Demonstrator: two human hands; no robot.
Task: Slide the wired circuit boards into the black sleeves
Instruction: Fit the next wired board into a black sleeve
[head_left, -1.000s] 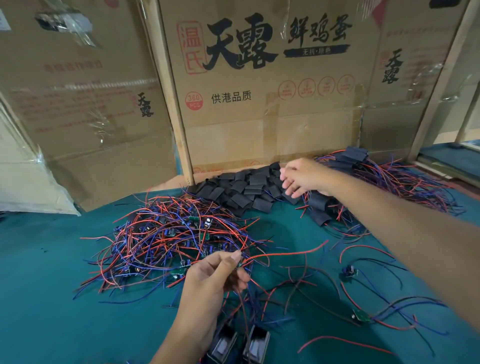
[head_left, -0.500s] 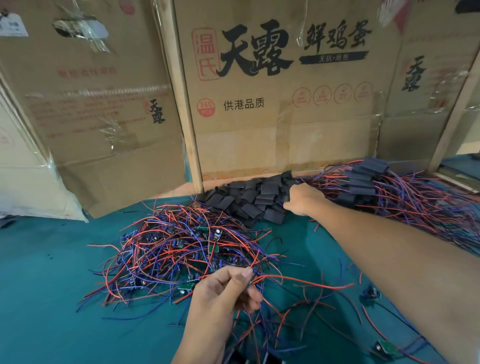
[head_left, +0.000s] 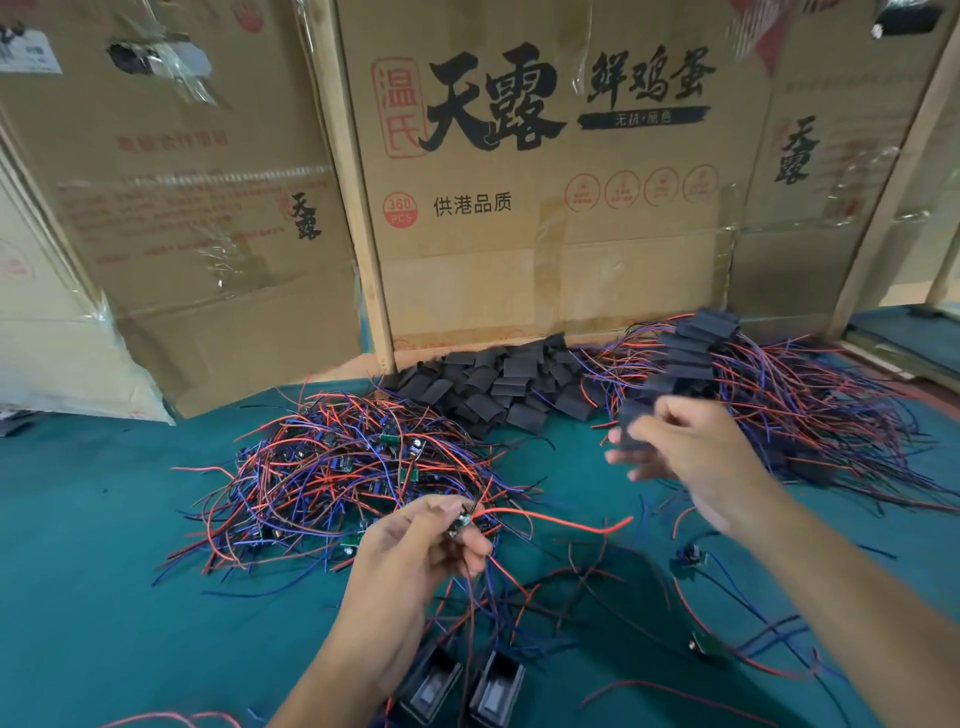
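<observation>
Half a second back the right hand (head_left: 691, 447) was buried in the sleeve pile (head_left: 498, 384) by the cardboard; now it has pulled away and hangs in the air nearer the body, blurred with motion, a black sleeve (head_left: 631, 423) pinched at its fingertips. Just how those fingers wrap it I cannot tell through the blur. The left hand (head_left: 415, 545) has barely shifted: thumb and forefinger pinch a small board (head_left: 460, 521), its red and blue wires trailing out past the fingers and down under the palm.

Board and sleeve are well apart, the sleeve up and to the right of the left fingertips. My read is that the pick-up is finished and the next step is bringing the two together and feeding the board into the sleeve's open end; trailing wires could snag.

Beyond the left fingers lies the tangle of unsleeved boards (head_left: 337, 467). Behind the right hand sits the finished heap (head_left: 779, 395), all on green cloth (head_left: 104, 597).
</observation>
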